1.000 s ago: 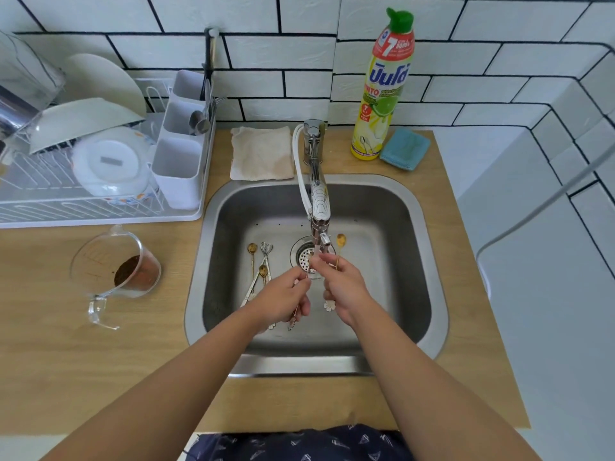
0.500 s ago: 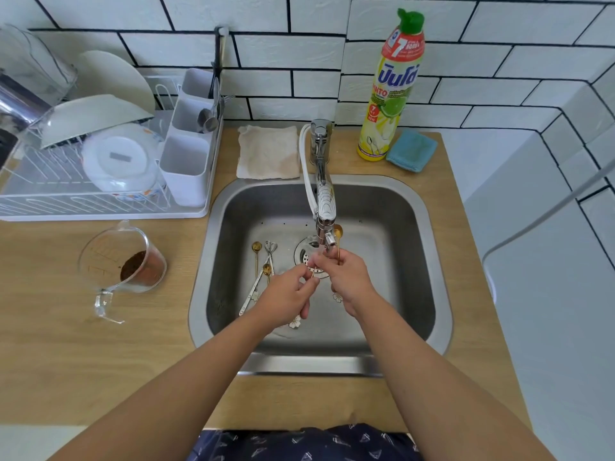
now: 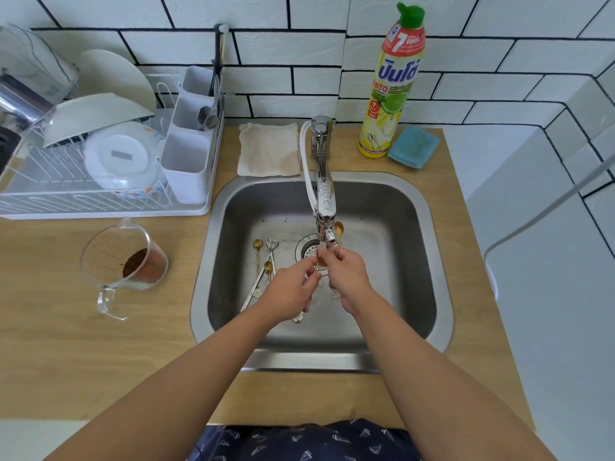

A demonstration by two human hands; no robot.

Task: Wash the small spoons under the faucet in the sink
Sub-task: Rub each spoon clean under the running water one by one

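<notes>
Gold spoon [image 3: 338, 231] pinched upright in right hand [image 3: 346, 276] beside faucet [image 3: 324, 207]; left hand [image 3: 289, 289] gripping another, handle down.

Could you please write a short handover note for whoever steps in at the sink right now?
Right hand grips a gold spoon, bowl up beside the faucet nozzle.
Left hand pinches a small utensil at the drain; its flower-shaped end shows below the hand.
Other small spoons lie on the sink floor, left of the drain.
Done: none visibly set aside.
Left: rinse the held ones, then those on the floor.
</notes>
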